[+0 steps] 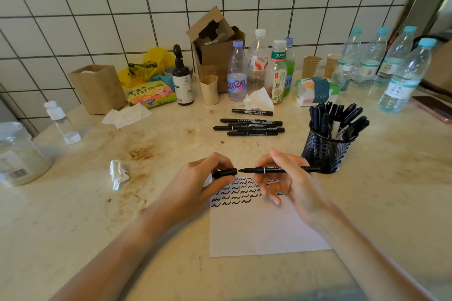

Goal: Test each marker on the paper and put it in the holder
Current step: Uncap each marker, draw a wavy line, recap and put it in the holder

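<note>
The right hand [291,178] pinches the slim black marker [281,169] lying level, tip toward nine o'clock. The left hand [195,178] grips its black cap [225,173] just beside that tip, on the same axis.

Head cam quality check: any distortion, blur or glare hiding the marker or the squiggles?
Head view: wide-angle bowing bends the wall tile lines; soft, even light, no glare. Marker and cap fairly sharp; paper squiggles readable, partly hidden by the right hand; bottom edge blurred.

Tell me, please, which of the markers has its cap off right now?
The marker gripped by the right hand, tip bare; the left hand holds its cap.
</note>
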